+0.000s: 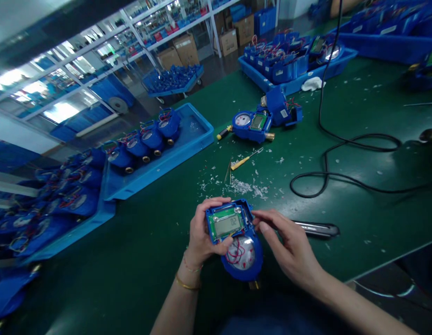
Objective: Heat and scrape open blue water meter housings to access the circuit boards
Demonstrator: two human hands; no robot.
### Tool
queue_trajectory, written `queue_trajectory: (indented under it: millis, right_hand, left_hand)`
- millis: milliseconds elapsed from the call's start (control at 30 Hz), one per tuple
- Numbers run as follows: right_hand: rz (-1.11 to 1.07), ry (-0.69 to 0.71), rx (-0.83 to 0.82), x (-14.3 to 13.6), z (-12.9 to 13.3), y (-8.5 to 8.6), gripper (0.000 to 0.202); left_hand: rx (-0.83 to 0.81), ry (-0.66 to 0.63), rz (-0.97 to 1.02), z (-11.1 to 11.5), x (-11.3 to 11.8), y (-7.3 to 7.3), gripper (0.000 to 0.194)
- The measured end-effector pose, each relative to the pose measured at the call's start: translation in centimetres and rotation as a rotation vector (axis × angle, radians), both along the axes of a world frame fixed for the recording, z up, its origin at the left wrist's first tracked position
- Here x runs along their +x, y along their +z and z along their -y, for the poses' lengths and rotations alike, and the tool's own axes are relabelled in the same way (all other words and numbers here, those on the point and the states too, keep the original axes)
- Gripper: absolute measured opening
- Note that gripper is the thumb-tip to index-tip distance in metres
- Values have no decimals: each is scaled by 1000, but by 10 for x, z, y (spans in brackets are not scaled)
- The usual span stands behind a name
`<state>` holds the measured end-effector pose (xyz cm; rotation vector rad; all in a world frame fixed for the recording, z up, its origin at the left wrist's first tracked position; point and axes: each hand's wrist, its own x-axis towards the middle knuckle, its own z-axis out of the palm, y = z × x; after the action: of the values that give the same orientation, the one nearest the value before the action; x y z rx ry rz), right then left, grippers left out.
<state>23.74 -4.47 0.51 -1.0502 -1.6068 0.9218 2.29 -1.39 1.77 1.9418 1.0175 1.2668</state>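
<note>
My left hand is wrapped round the left side of a blue water meter, its thumb over the front edge. The meter's square housing is uncovered and shows a green circuit board with a lit display. Red wires curl over the round dial below it, and a brass fitting sticks out at the bottom. With fingertips and thumb drawn close together, my right hand grips the housing's right edge. Whether a small part sits between those fingers is hidden. A black and silver tool lies just beyond my right hand.
White scraps and a yellow-handled screwdriver lie ahead. Behind are more meters and a filled blue tray. A black cable loops at right. Blue trays of meters line the left edge.
</note>
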Motion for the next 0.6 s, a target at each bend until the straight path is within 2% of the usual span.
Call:
queue_trajectory:
  millis: [167, 600]
  right_hand:
    - [-49, 49, -12, -3, -2, 1, 24]
    - [-37, 51, 42, -12, -1, 4, 28]
  left_hand:
    - [13, -9, 18, 0, -1, -2, 62]
    - [25, 11, 32, 0, 1, -4, 61]
